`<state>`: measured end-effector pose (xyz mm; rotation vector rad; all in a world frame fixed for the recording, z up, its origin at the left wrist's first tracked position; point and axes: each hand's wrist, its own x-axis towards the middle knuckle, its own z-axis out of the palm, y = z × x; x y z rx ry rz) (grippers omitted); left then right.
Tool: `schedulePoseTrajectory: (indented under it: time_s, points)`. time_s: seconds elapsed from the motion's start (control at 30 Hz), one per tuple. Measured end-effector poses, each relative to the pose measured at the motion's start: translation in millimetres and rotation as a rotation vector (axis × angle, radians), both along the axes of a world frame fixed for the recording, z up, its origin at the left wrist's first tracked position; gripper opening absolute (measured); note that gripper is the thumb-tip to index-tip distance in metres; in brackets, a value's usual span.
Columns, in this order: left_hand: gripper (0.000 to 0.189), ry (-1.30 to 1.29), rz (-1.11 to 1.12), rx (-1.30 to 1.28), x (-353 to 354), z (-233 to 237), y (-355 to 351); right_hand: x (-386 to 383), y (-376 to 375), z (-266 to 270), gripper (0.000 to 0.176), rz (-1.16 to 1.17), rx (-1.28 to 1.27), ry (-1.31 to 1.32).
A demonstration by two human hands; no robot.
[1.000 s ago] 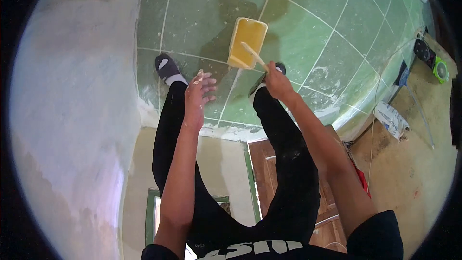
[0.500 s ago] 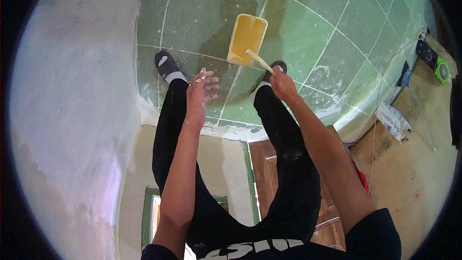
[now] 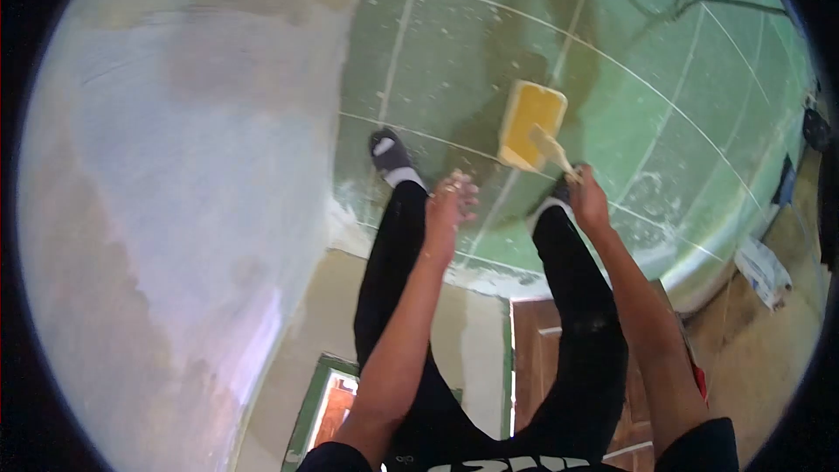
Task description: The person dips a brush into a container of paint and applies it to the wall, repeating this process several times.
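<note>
My right hand (image 3: 591,201) is closed on the thin handle of a pale paintbrush (image 3: 552,150). The brush's head overlaps the lower right part of a shallow rectangular tub (image 3: 522,156), whitish at the rim and yellow inside, which lies on the green tiled floor. My left hand (image 3: 452,201) holds nothing. Its fingers are loosely spread above the floor between my feet, with white smears on them. It is left of the tub and apart from it.
A patchy white-grey wall (image 3: 192,149) rises on the left. My feet stand on green tiles (image 3: 454,61) with white spatters. Dark thin bars or tubes (image 3: 734,4) show at the upper right. A crumpled white packet (image 3: 763,271) lies on a brownish surface at the right.
The view has shifted, so the tub, legs and hands appear farther right and lower. My right hand still holds the paintbrush at the tub, and my left hand stays empty.
</note>
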<state>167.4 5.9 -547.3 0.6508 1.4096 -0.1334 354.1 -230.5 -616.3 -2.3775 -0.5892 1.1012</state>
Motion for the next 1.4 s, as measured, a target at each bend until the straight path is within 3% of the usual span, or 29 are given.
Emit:
schedulePoseTrajectory:
  time_s: [0.13, 0.27, 0.4, 0.53, 0.7, 0.87, 0.97, 1.03, 1.17, 1.23, 1.4]
  points:
    - [0.045, 0.004, -0.011, 0.098, -5.3, 5.2, 15.4, 19.4, 66.7, 31.5, 0.03, -0.048, 0.053, -0.09]
    - [0.045, 0.049, 0.078, 0.125, -13.5, 0.8, 30.9, 30.6, 162.5, 39.3, 0.028, -0.071, 0.306, -0.037]
    - [0.042, 0.063, 0.171, 0.177, -13.3, 8.8, 44.5, 42.4, 270.4, 11.6, 0.04, 0.047, 0.373, 0.037]
    - [0.043, 0.083, 0.196, 0.166, -12.8, 12.1, 74.9, 37.1, 369.1, -54.9, 0.048, -0.012, 0.433, 0.155]
    - [0.04, 0.072, 0.308, 0.154, -14.5, 24.9, 126.8, 23.4, 461.1, -90.9, 0.049, -0.101, 0.577, 0.307]
    - [0.039, 0.043, 0.332, 0.164, -20.1, 25.7, 153.4, -1.2, 504.6, -130.3, 0.048, -0.145, 0.625, 0.385]
    - [0.039, 0.064, 0.326, 0.135, -15.6, 27.5, 161.4, -11.5, 505.6, -156.6, 0.05, -0.096, 0.497, 0.406]
    - [0.04, 0.043, 0.318, 0.125, -14.3, 27.4, 163.1, -4.9, 495.0, -175.1, 0.052, -0.002, 0.349, 0.182]
    - [0.04, 0.04, 0.318, 0.118, -8.6, 30.2, 166.9, 12.1, 475.1, -195.9, 0.054, 0.096, 0.068, 0.08]
    - [0.04, 0.042, 0.31, 0.107, -4.3, 31.2, 169.9, 13.3, 482.3, -196.8, 0.053, 0.085, -0.006, -0.075]
    - [0.04, 0.059, 0.302, 0.083, -2.3, 26.2, 166.6, 12.5, 530.3, -149.8, 0.054, 0.105, 0.01, -0.067]
